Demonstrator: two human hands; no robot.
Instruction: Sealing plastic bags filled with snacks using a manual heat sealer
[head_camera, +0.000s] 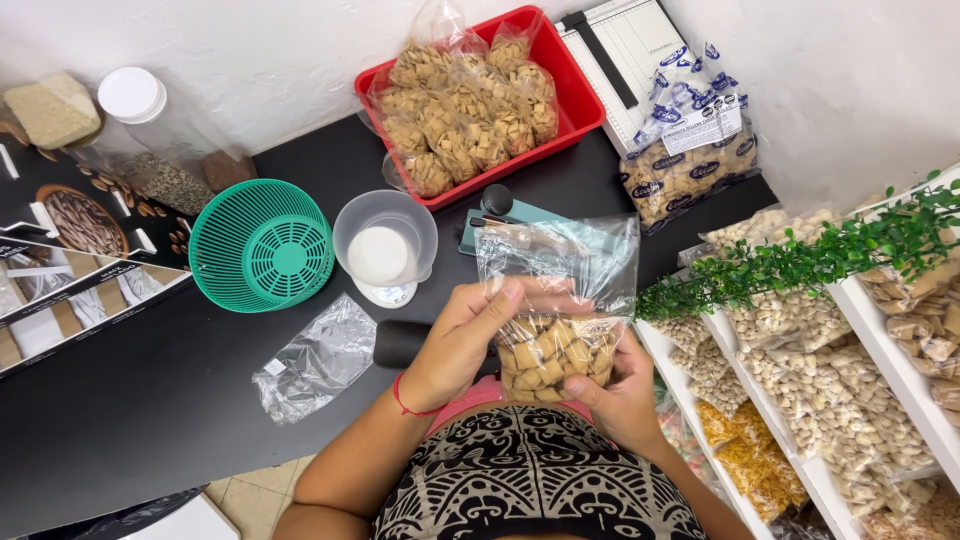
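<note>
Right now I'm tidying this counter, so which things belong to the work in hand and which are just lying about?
In hand:
clear bag of square snacks, held by left hand and right hand
red tray of filled bags

Lying about:
green basket
empty bag
white-lidded jar

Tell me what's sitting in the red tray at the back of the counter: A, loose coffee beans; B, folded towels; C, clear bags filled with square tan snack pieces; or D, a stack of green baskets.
C: the red tray holds several clear bags of square tan pieces, like the partly filled clear bag held between the left hand and right hand.
</note>
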